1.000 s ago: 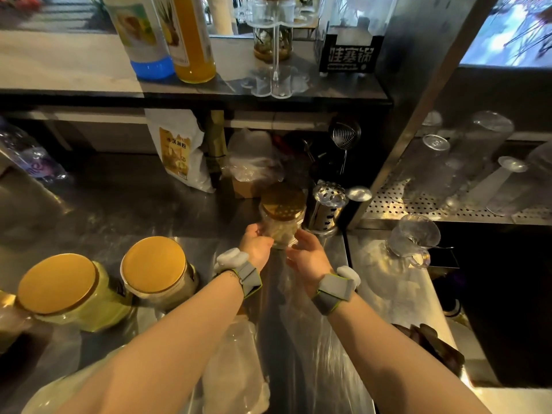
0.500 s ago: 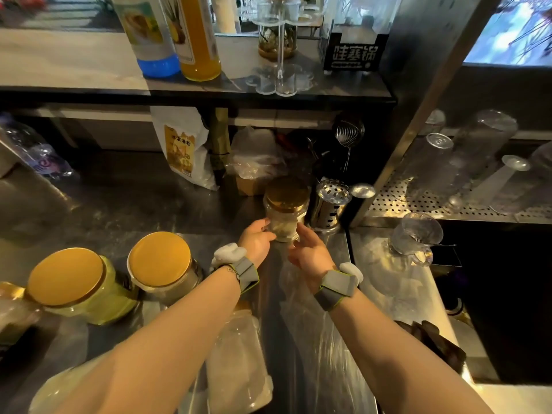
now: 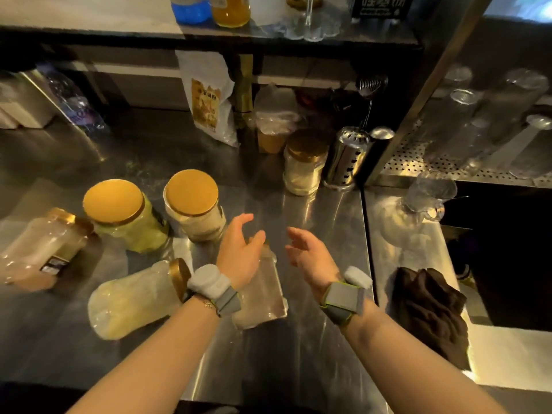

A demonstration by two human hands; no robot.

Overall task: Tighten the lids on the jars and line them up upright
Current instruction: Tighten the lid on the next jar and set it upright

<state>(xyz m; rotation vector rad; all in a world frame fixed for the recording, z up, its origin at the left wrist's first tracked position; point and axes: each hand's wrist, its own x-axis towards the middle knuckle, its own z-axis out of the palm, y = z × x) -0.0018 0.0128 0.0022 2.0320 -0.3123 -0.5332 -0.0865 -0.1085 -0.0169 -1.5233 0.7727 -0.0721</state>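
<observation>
A steel counter (image 3: 322,222) is gleaming beneath a dark shelf (image 3: 89,40). Just left of the metal canister (image 3: 346,156), 1 gold-lidded jar (image 3: 303,170) is standing upright. Farther left of the canister, a green jar (image 3: 128,222) and a pale jar (image 3: 195,215) are standing, while a pinkish jar (image 3: 41,252), a yellowish jar (image 3: 131,300) and a clear jar (image 3: 264,294) are lying toppled. In front of the canister, the left hand (image 3: 239,255) and right hand (image 3: 307,258) are hovering, fingers apart, gripping nothing.

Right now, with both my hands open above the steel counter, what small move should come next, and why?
Probably lower the left hand and the right hand onto the clear plastic jar lying on its side just beneath them, grip it and stand it upright. Both hands hold nothing, and this jar is the nearest one lying down on the steel counter.
</observation>
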